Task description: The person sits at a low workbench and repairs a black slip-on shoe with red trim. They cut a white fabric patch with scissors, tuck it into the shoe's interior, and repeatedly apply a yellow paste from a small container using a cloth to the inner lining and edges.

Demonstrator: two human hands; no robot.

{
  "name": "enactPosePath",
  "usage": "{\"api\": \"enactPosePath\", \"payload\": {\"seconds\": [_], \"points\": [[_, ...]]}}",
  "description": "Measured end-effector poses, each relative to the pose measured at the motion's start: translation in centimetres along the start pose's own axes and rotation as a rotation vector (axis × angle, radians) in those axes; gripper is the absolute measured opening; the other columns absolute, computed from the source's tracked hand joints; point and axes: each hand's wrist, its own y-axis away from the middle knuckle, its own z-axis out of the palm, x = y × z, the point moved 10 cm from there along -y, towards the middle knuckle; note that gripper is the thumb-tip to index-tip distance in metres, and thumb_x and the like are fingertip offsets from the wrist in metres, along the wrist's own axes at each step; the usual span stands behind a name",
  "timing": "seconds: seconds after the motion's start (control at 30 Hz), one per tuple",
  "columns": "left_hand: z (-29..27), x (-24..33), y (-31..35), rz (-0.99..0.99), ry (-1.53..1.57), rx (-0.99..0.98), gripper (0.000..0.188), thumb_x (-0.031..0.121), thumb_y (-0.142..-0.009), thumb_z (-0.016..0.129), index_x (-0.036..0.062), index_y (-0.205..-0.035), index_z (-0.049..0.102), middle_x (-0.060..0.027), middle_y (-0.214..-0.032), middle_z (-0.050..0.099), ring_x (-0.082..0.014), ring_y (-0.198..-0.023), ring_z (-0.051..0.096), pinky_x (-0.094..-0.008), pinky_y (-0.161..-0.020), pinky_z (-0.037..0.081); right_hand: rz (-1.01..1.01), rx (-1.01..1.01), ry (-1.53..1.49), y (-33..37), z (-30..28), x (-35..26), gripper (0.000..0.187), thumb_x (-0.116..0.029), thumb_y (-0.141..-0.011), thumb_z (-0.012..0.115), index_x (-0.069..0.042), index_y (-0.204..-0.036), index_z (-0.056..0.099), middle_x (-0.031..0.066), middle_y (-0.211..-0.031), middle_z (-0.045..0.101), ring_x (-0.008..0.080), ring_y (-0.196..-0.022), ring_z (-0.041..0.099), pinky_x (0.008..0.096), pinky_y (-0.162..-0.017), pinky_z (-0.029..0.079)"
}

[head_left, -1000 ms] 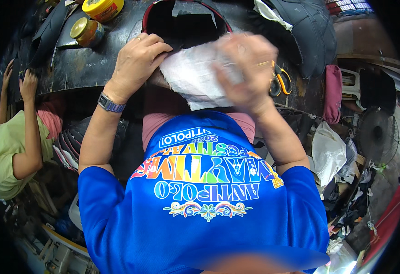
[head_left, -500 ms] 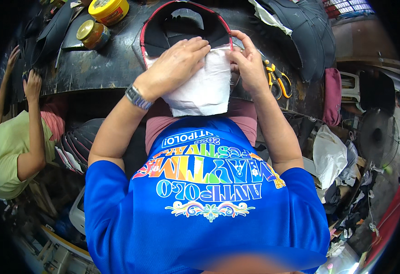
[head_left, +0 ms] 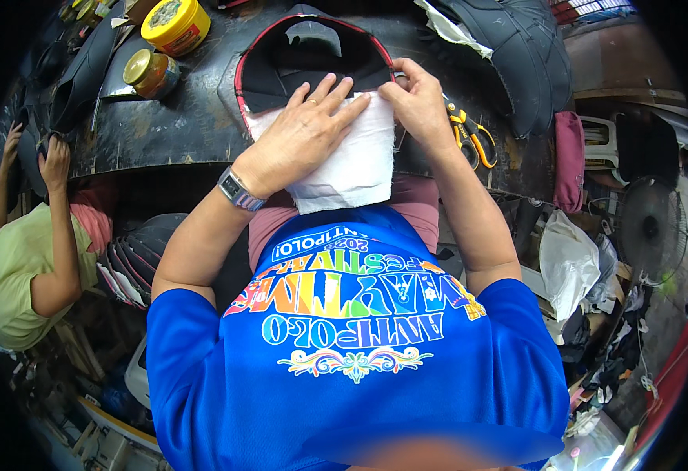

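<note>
On the dark table's near side lies a black, hollow curved piece point(head_left: 264, 67) with red edging. A white cloth point(head_left: 348, 174) with frayed sides is laid against its near side and hangs down towards my lap. My left hand point(head_left: 301, 141), with a watch at the wrist, rests flat on the cloth with fingers spread. At the cloth's upper right corner, my right hand point(head_left: 422, 110) pinches cloth and red edging between thumb and forefinger. How the two are joined is hidden. To the right of that hand are yellow-and-black scissors point(head_left: 473, 140).
A yellow tub point(head_left: 175, 27) and a glass jar point(head_left: 151, 74) stand at the table's far left. Black curved pieces point(head_left: 516, 67) are piled at the right. Beyond the left edge of the table point(head_left: 187, 129), a person in light green point(head_left: 38, 267) handles black material.
My left hand's fingers have spread wider on the cloth. My right thumb and forefinger have come closer together at the corner. The cloth's lower edge hangs slightly lower.
</note>
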Motion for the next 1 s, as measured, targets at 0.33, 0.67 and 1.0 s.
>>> {"api": "enactPosePath", "payload": {"seconds": [0.33, 0.67, 1.0], "points": [[0.1, 1.1, -0.7, -0.003, -0.075, -0.057, 0.058, 0.010, -0.098, 0.052, 0.0210, -0.154, 0.048, -0.0306, -0.155, 0.042, -0.0484, -0.145, 0.040, -0.0633, -0.114, 0.036, -0.569, 0.192, 0.431, 3.2, -1.4, -5.9, 0.016, -0.006, -0.084, 0.078, -0.002, -0.098, 0.071, 0.0117, -0.081, 0.069, 0.0208, -0.071, 0.068, 0.0313, -0.067, 0.054], [0.2, 1.3, -1.1, -0.047, -0.113, -0.095, 0.058, 0.011, -0.096, 0.053, 0.0300, -0.152, 0.053, -0.0289, -0.159, 0.038, -0.0464, -0.149, 0.036, -0.0611, -0.117, 0.032, -0.558, 0.108, 0.647, 3.0, -0.3, -5.1, 0.008, -0.006, -0.091, 0.067, -0.002, -0.097, 0.069, 0.0145, -0.092, 0.068, 0.0356, -0.086, 0.069, 0.0432, -0.074, 0.055], [0.4, 1.0, -0.9, -0.063, -0.089, -0.077, 0.059, 0.014, -0.096, 0.058, 0.0310, -0.152, 0.053, -0.0291, -0.158, 0.039, -0.0456, -0.148, 0.036, -0.0606, -0.116, 0.033, -0.494, 0.321, 0.770, 2.3, 0.2, -3.8, 0.014, -0.013, -0.089, 0.069, -0.008, -0.100, 0.061, 0.0129, -0.095, 0.066, 0.0351, -0.082, 0.069, 0.0472, -0.071, 0.054]]}}
